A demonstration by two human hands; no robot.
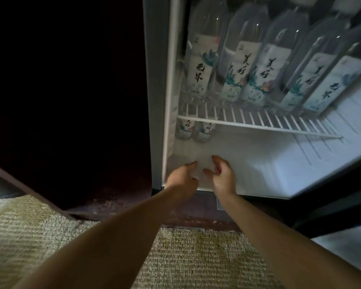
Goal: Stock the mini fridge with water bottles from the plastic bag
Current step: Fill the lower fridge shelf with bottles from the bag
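Both hands [202,176] (fingers [216,158] curled) inside fridge [279,163]

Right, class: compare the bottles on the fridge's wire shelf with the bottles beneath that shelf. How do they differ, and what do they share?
The upper bottles form a row of at least five across the wire shelf; the lower bottles are only two, at the back left. The upper bottles show almost whole; the lower bottles are half hidden behind the shelf. Both sets stand upright, clear, with matching white floral labels.

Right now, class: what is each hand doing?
Left hand: fingers curled; whether it grips the blurred pale thing cannot be told.
Right hand: the same.
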